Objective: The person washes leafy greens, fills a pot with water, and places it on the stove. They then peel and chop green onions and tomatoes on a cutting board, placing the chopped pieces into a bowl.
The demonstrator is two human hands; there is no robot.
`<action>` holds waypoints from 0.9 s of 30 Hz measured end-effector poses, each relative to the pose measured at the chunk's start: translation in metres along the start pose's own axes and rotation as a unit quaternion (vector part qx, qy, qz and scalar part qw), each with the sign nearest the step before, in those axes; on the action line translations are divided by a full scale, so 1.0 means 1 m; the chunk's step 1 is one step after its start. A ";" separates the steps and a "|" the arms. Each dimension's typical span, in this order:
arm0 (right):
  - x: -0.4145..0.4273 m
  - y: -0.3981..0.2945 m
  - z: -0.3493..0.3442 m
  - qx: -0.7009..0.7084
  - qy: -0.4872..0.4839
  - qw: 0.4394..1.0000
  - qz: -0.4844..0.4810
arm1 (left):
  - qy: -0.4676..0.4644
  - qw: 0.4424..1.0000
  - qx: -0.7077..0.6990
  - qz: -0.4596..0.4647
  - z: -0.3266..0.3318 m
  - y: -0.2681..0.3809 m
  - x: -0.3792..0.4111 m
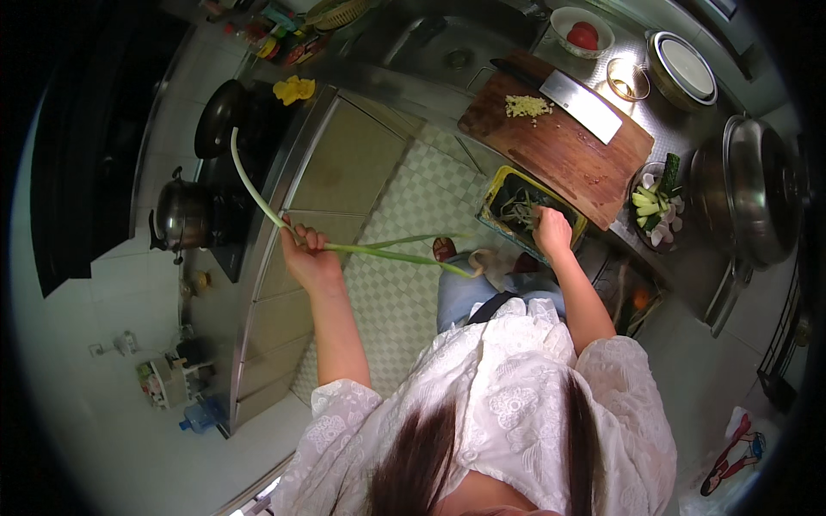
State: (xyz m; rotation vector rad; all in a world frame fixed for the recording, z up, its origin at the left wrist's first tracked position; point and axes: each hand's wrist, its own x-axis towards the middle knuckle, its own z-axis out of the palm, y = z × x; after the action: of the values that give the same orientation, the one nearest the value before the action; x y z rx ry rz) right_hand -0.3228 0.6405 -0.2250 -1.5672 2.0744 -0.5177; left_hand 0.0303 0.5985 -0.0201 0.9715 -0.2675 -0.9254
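Observation:
My left hand [313, 258] is wrapped around a long green onion [255, 190]. Its white end curves up over the stove side, while the green leaves stretch to the right above the floor, with a pale, withered tip near my knees. My right hand [552, 233] hangs over a rectangular bin with a yellow rim [495, 184]. Thin greenish scraps [516, 209] show in the bin beside its fingers. The fingers are bent downward and partly hidden, so whether they pinch anything is unclear.
A wooden cutting board [516, 145] bears a cleaver [584, 106] and minced garlic [526, 106]. Nearby are a bowl of tomatoes [583, 35], a plate of cut cucumber [652, 206] and a large steel pot [748, 187]. A sink [426, 42] lies beyond; a pot [184, 213] stands on the left stove.

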 end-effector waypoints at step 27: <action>-0.043 -0.116 -0.032 0.453 -0.132 0.882 0.005 | -0.182 0.945 -0.194 -0.190 0.022 -0.072 -0.039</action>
State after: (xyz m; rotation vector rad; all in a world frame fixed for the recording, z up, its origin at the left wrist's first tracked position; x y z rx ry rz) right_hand -0.2421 0.6507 -0.1266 -0.9758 1.2982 -1.0156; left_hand -0.0456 0.5990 -0.0582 0.4853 -0.1975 -1.4540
